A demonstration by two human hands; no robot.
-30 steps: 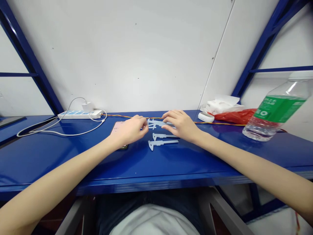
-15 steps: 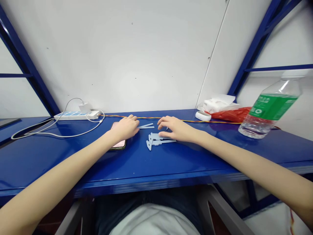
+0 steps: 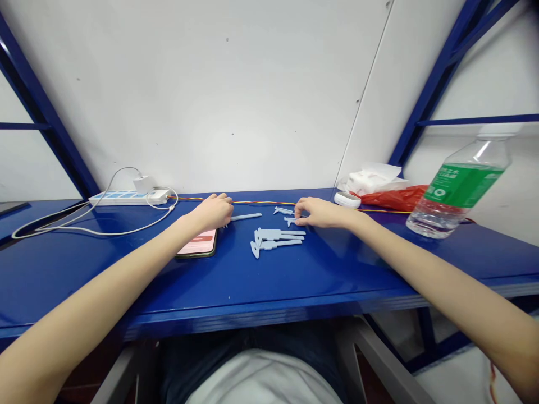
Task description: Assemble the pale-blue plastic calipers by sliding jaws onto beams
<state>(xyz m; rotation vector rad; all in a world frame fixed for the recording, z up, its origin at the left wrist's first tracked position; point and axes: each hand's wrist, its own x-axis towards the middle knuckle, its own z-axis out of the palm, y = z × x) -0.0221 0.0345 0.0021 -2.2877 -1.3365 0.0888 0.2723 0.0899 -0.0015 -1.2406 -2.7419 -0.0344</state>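
One slim caliper [image 3: 248, 216] is seen projecting from beneath the left hand [image 3: 213, 212]; its fingers are curled downward, but whether it is gripped cannot be told. At centre right, thumb and forefinger of the right hand [image 3: 318, 213] are set about the end of a short-looking caliper [image 3: 290, 220]; closure upon it cannot be confirmed. Its jaws are left exposed, presumably because it is approached from the beam end. Just behind, a rear caliper [image 3: 283, 211] is noted. Below, an upper caliper [image 3: 272, 234] and a lower caliper [image 3: 274, 244] are laid close together, hooked jaws toward frame left. All are pale, matte and apparently plastic.

A phone [image 3: 200, 245] is laid screen up, presumably for viewing, and is partly covered by the left forearm. The desk [image 3: 231, 280] is glossy blue. Twisted wires [image 3: 261, 202] are run along its rear, presumably out of the way. At frame right, a clear bottle [image 3: 457, 188] is stood beside a crumpled red bag [image 3: 393, 197].
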